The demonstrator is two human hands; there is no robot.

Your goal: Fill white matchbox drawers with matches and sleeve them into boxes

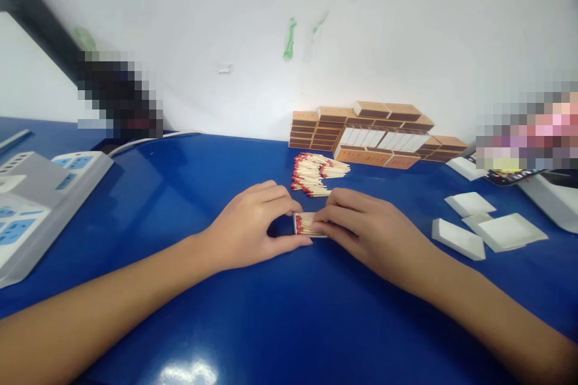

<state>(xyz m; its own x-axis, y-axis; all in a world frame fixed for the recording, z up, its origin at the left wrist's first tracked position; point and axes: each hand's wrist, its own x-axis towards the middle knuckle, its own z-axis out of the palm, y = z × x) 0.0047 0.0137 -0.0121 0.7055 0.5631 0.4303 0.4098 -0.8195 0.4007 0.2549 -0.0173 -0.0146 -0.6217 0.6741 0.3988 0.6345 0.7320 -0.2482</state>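
Note:
A small white matchbox tray (295, 224) lies on the blue table between my hands. Red-tipped matches (303, 224) fill its visible left part. Thumb and forefinger of my left hand (253, 225) close around the tray's left end, one at each long side. Over the right end, the fingers of my right hand (361, 222) are pressed together on the matches in the tray, hiding that end. Just behind the tray is a loose pile of matches (311, 173), most heads pointing left.
Stacked matchboxes (379, 123) stand against the white wall (253, 24). White empty trays (458, 239) lie on the right, near a phone-like dark device (501, 177). A grey-white power strip (85, 177) with blue sockets sits at the left, its cable (149, 139) running behind.

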